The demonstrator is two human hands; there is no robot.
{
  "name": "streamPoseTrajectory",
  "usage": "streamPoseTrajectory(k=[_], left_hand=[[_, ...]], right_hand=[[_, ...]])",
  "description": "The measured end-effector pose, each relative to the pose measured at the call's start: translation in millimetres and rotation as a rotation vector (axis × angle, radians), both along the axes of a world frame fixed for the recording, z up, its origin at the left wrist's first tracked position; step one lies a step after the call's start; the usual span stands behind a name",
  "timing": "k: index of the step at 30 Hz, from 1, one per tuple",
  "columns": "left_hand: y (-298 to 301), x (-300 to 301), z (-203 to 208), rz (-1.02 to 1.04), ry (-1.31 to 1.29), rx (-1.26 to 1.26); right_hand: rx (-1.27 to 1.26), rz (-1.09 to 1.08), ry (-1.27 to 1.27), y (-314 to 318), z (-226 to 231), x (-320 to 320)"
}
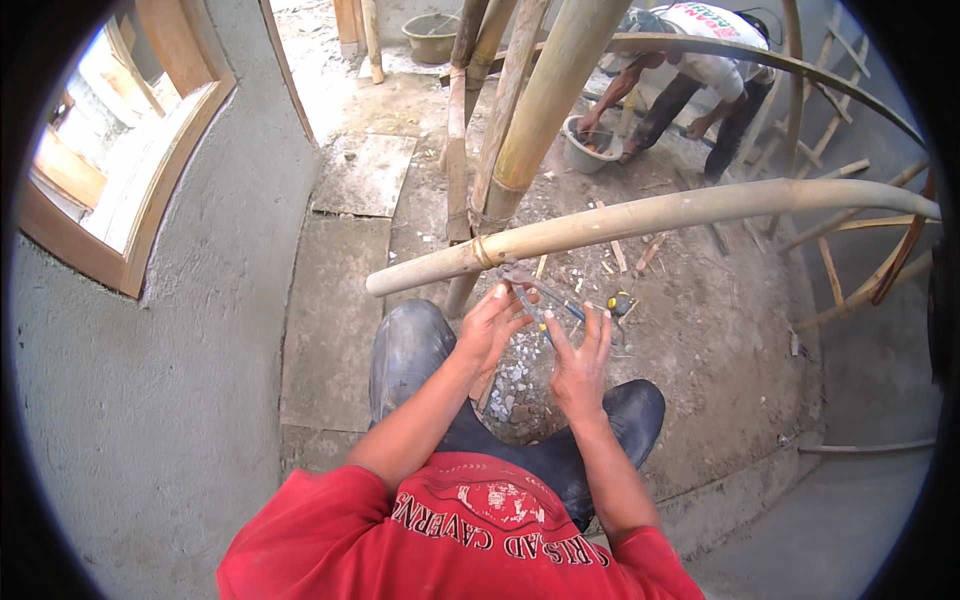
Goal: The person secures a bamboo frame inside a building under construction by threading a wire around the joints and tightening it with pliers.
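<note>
A pair of pincers (527, 283) with blue and yellow grips has its jaws up against the binding (484, 251) around a long bamboo pole (610, 222). My right hand (580, 372) is closed on the handles, which are spread apart. Close to the pincers' head, on their left, is my left hand (485, 328). Its fingers are bent and spread, the tips touching or nearly touching the tool; nothing shows in them. The pole crosses in front of me beside a thick upright bamboo post (545, 100).
A tape measure (620, 303) lies on the rubble-strewn ground right of the pincers. Ahead, a co-worker (700, 65) bends over a grey bucket (590, 148). A plastered wall (170, 370) stands at my left. Curved bamboo strips (850, 70) arch at the right; a basin (432, 40) sits far back.
</note>
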State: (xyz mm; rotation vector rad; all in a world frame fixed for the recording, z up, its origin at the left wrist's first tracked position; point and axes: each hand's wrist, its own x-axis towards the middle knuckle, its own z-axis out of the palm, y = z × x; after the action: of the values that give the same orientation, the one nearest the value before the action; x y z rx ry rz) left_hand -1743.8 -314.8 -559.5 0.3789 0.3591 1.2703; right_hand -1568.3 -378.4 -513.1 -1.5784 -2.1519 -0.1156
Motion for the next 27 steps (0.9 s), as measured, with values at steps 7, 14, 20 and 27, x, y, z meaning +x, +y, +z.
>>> streamPoseTrajectory(k=[7,14,20,27], left_hand=[[25,12,-28,0.184,0.629,-0.269],[36,9,-58,0.053,0.101,0.127],[32,1,-55,-0.032,0.115,0.137],[18,-28,-41,-0.039,0.505,0.052]], right_hand=[[-0.050,-0.056,-0.150,11,-1,4],[-0.002,-0.133,-0.206,8,-26,-6],[-0.044,-0.142,-0.055,4,-47,0],[-0.372,0.063,0.380,-9,-60,-23]])
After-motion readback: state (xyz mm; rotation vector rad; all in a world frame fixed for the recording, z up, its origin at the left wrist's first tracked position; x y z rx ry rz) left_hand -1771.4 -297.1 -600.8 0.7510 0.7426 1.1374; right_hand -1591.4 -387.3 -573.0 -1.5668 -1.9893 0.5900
